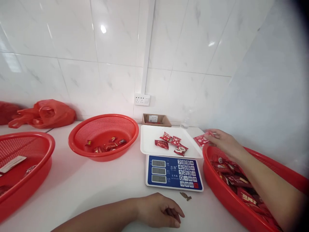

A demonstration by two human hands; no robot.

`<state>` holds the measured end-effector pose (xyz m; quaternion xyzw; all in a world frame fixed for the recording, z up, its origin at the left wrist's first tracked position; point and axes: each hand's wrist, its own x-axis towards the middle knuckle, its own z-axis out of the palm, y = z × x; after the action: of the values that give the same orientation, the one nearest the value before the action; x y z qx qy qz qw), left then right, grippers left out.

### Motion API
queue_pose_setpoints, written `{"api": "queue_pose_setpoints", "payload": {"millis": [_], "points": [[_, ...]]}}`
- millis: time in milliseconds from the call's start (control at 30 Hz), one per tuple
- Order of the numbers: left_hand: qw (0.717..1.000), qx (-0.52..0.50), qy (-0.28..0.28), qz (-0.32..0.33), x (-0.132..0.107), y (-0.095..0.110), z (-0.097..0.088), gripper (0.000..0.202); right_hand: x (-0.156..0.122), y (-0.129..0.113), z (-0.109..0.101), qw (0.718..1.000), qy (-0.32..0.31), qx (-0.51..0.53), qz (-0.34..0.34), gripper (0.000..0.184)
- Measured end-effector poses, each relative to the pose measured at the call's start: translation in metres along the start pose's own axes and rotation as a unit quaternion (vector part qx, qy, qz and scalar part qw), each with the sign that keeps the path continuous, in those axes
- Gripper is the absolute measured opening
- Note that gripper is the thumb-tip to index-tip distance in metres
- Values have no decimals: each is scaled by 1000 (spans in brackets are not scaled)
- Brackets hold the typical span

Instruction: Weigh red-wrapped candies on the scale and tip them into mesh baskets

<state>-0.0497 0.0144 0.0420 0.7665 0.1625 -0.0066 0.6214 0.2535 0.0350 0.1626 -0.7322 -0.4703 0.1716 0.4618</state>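
Note:
My right hand (214, 138) pinches a red candy packet (201, 140) beside the right edge of the scale's white tray (148, 141). Several red wrapped candies (175, 140) lie on that tray. Below it is the blue scale panel (174, 172) with number keys and three small displays, their digits hard to read. My left hand (159, 209) rests on the table in front of the scale, fingers loosely curled and apart, holding nothing. Under my right forearm, a red basket (217, 193) holds many wrapped candies (238, 182).
A round red basket (103, 117) with several candies stands left of the scale. Another red basket (26, 183) is at the far left. Red plastic bags (53, 111) lie behind. A cardboard box (156, 120) sits behind the tray, and a brown scrap (185, 196) lies before the scale.

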Motion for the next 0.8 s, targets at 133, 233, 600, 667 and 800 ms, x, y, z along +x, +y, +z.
{"api": "queue_pose_setpoints", "payload": {"millis": [133,233,600,667,800], "points": [[1000,-5,1,5,1,-2,1,41,-9,-27,50,987,-136,-66,-54,43],[1000,-6,1,4,2,-3,3,41,-6,-28,78,956,-179,-197,-122,39],[1000,-5,-1,13,3,-7,1,40,-11,-31,107,857,-263,-413,-161,69],[1000,5,-3,15,3,-7,1,40,-14,-32,109,850,-288,-414,-154,71],[1000,11,-8,17,2,-6,0,40,-12,-31,108,862,-300,-380,-149,73]]}}
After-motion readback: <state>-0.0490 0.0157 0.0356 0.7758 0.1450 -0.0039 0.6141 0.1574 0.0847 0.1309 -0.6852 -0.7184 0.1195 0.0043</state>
